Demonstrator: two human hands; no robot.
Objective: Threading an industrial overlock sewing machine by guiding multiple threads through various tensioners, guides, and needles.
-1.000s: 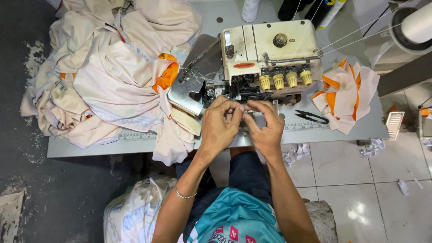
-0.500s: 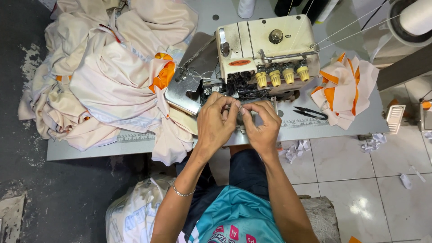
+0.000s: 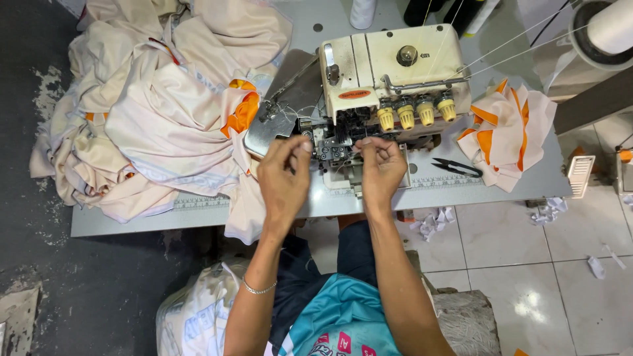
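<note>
Both hands have drawn apart since a second ago, when they were pressed together at the front of the machine; now a gap shows between them. On the left side, the left hand (image 3: pixel 285 177) is raised just in front of the cream overlock sewing machine (image 3: pixel 389 72), its thumb and fingertips pinched together at about one o'clock from the palm, seemingly on a fine thread that is too thin to make out for certain. At three o'clock from it, the right hand (image 3: pixel 381 170) is likewise pinched shut, fingertips up against the needle area under the row of yellow tension knobs (image 3: pixel 415 113). A thin bracelet (image 3: pixel 257 288) circles the left wrist. At nine o'clock from the machine lies a big heap of cream fabric with orange trim (image 3: pixel 158 105), spilling over the front edge of the grey table (image 3: pixel 132 221). At three o'clock from the right hand a pair of black thread snips (image 3: pixel 456 167) rests on the table, and beyond it a smaller stack of cream and orange pieces (image 3: pixel 511 132). White threads run from the machine toward a large cone of thread (image 3: pixel 610 29) at two o'clock.
</note>
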